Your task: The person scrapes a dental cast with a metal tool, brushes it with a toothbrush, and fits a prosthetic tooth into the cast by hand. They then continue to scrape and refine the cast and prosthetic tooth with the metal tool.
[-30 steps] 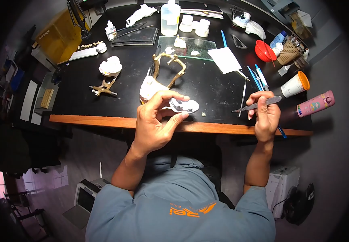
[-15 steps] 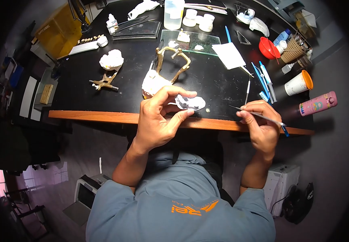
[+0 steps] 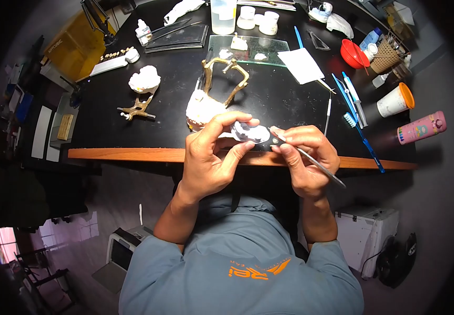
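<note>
My left hand [image 3: 203, 157] is closed on a small white dental cast [image 3: 256, 135], pinching it between thumb and fingers above the table's front edge. My right hand [image 3: 311, 155] grips a thin metal dental instrument [image 3: 321, 168]; its handle slants down to the right. The instrument's tip is hard to make out by the fingertips, close to the cast's right end. A tiny pale round piece [image 3: 275, 140] shows beside my right fingertips. Just behind my left hand stands a brass articulator [image 3: 241, 84] with a white plaster model [image 3: 202, 109] at its base.
Left lies another articulator part [image 3: 139, 109] bearing plaster [image 3: 144, 79]. Behind are a glass slab [image 3: 269, 50], white paper [image 3: 301, 66] and a clear container [image 3: 223, 18]. Rightward are a blue toothbrush [image 3: 364, 137], an orange-rimmed cup [image 3: 392, 102], a red bowl [image 3: 353, 54] and a pink bottle [image 3: 421, 127].
My right hand has moved left with the instrument, from near the toothbrush to beside the cast. My left hand still holds the cast in nearly the same place. The view has shifted slightly.
</note>
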The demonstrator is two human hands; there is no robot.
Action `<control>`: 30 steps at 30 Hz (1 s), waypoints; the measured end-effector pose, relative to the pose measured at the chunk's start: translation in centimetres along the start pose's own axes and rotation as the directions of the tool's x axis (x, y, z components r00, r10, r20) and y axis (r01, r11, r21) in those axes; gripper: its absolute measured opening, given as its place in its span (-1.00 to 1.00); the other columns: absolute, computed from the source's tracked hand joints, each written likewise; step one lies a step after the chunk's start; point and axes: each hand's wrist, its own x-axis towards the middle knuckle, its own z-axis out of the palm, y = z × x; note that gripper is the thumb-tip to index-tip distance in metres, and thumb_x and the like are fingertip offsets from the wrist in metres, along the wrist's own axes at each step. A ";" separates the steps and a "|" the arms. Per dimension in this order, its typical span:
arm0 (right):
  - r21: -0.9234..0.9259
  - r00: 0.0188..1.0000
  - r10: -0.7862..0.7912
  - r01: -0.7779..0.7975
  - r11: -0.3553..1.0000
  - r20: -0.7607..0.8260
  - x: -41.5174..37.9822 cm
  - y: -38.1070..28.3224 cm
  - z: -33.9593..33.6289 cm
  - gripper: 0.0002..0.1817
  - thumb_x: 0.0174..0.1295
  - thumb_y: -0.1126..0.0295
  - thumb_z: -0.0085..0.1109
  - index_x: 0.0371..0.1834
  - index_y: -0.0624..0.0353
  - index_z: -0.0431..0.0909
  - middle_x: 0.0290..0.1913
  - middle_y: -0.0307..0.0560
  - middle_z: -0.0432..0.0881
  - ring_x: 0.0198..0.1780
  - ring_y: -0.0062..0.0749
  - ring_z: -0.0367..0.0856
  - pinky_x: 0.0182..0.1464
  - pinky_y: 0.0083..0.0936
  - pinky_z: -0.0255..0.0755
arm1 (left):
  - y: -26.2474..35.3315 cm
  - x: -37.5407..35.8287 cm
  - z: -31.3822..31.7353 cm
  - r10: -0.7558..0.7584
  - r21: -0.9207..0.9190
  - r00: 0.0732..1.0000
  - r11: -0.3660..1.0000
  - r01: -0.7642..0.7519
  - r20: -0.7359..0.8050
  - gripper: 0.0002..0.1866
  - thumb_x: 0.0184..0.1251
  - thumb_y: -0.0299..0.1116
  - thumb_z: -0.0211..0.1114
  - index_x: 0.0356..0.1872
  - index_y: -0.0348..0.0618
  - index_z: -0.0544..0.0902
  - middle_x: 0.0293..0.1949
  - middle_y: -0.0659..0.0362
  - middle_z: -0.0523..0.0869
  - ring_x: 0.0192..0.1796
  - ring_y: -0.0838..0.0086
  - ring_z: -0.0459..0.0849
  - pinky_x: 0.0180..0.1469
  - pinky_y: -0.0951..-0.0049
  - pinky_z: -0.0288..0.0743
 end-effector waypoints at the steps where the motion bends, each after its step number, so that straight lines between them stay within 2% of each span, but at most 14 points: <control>1: -0.007 0.999 -0.034 0.034 0.999 0.007 0.1 0.2 0.1 -0.85 0.31 0.73 0.42 -0.14 0.37 0.65 -0.16 0.07 0.71 -0.11 -0.31 0.84 0.05 -0.39 0.81 | 0.0 0.0 0.0 -0.004 -0.011 1.000 1.000 0.004 0.002 -0.55 0.42 -0.74 0.38 0.29 -0.43 0.55 0.16 -0.12 0.77 0.21 0.29 0.80 0.26 0.33 0.76; 3: -0.021 0.995 -0.099 0.100 0.995 0.021 0.1 0.5 0.3 -0.83 0.26 0.76 0.45 -0.18 0.36 0.65 -0.21 0.05 0.71 -0.14 -0.30 0.84 0.07 -0.34 0.81 | 0.0 -0.1 0.0 -0.007 -0.019 1.000 1.000 0.007 -0.002 -0.54 0.42 -0.74 0.38 0.32 -0.42 0.55 0.16 -0.11 0.77 0.21 0.29 0.79 0.27 0.32 0.76; 4: -0.009 0.997 -0.081 0.081 0.997 -0.007 0.0 0.3 0.6 -0.82 0.22 0.78 0.47 -0.23 0.36 0.64 -0.25 0.04 0.70 -0.14 -0.27 0.85 0.09 -0.30 0.82 | 0.1 -0.1 0.0 -0.004 -0.019 1.000 1.000 0.004 -0.007 -0.53 0.42 -0.74 0.38 0.32 -0.42 0.56 0.16 -0.11 0.77 0.21 0.29 0.79 0.27 0.32 0.75; 8: -0.068 0.990 -0.138 0.140 0.988 0.031 0.0 0.5 0.4 -0.80 0.21 0.79 0.47 -0.26 0.34 0.64 -0.27 0.04 0.70 -0.12 -0.25 0.86 0.07 -0.30 0.82 | -0.1 -0.1 0.2 0.033 -0.035 0.998 0.999 -0.035 -0.053 -0.50 0.35 -0.80 0.38 0.31 -0.33 0.66 0.11 0.00 0.81 0.16 0.41 0.81 0.16 0.43 0.81; 11: -0.096 0.978 -0.204 0.207 0.974 0.033 0.0 0.8 0.4 -0.79 0.19 0.78 0.49 -0.29 0.31 0.63 -0.29 0.05 0.71 -0.12 -0.22 0.88 0.03 -0.31 0.84 | 0.2 -0.1 0.2 0.015 -0.038 0.998 0.999 -0.017 -0.055 -0.49 0.34 -0.81 0.37 0.32 -0.30 0.67 0.12 0.01 0.81 0.17 0.41 0.80 0.14 0.44 0.81; 14: -0.135 0.970 -0.238 0.242 0.961 0.045 -0.1 0.8 0.3 -0.79 0.18 0.77 0.49 -0.30 0.30 0.63 -0.31 0.06 0.72 -0.14 -0.18 0.89 -0.01 -0.33 0.84 | 0.5 0.0 0.0 0.005 -0.002 1.000 1.000 -0.005 -0.019 -0.51 0.39 -0.78 0.37 0.34 -0.39 0.62 0.12 -0.08 0.83 0.19 0.34 0.80 0.22 0.38 0.72; 20: -0.154 0.968 -0.248 0.252 0.955 0.041 -0.1 0.9 0.5 -0.79 0.17 0.77 0.50 -0.30 0.31 0.64 -0.33 0.06 0.72 -0.16 -0.16 0.90 -0.02 -0.31 0.86 | 0.5 -0.1 0.0 -0.003 0.014 1.000 1.000 0.003 -0.022 -0.54 0.37 -0.80 0.36 0.28 -0.41 0.64 0.09 -0.09 0.85 0.16 0.35 0.82 0.21 0.39 0.72; 23: -0.158 0.966 -0.253 0.257 0.953 0.045 0.0 0.8 0.4 -0.79 0.16 0.77 0.50 -0.31 0.31 0.64 -0.33 0.05 0.71 -0.17 -0.16 0.90 0.00 -0.28 0.87 | 0.4 -0.1 -0.1 0.017 0.044 1.000 0.999 -0.016 -0.011 -0.57 0.33 -0.83 0.36 0.22 -0.42 0.66 0.09 -0.10 0.84 0.16 0.34 0.82 0.17 0.42 0.74; 30: -0.161 0.965 -0.261 0.264 0.951 0.035 -0.1 0.8 0.5 -0.79 0.14 0.79 0.50 -0.32 0.31 0.64 -0.34 0.04 0.70 -0.18 -0.15 0.90 0.01 -0.27 0.88 | 0.5 -0.2 0.1 0.033 -0.019 0.999 0.999 -0.034 -0.026 -0.62 0.26 -0.88 0.39 0.09 -0.45 0.67 0.05 -0.08 0.79 0.23 0.17 0.81 0.16 0.39 0.82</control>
